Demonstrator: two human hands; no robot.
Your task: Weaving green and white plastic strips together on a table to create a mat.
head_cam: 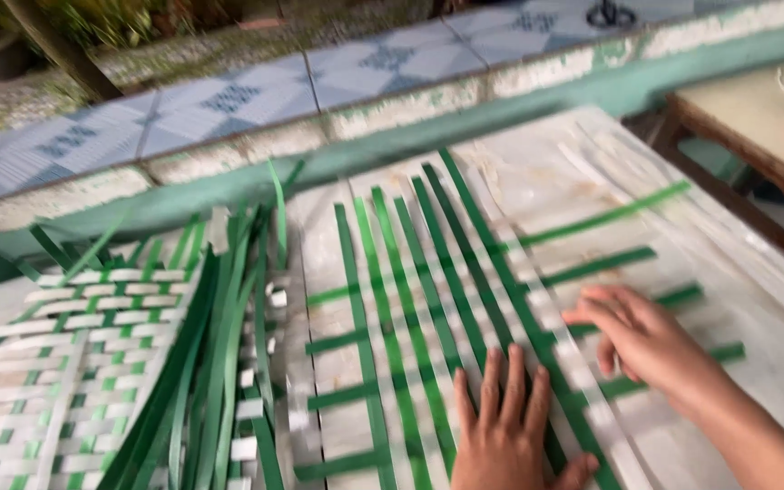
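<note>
Left hand and right hand, fingers spread, gripping nothing, are pressing green strips flat, keeping the weave aligned; loose strips are lying left.

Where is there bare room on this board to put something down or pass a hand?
Bare board lies beyond the far ends of the green strips, up to the green ledge. The right edge past the right hand is bare too. It is crowded under the left hand and at left, by the loose strip bundle and woven mat.
</note>
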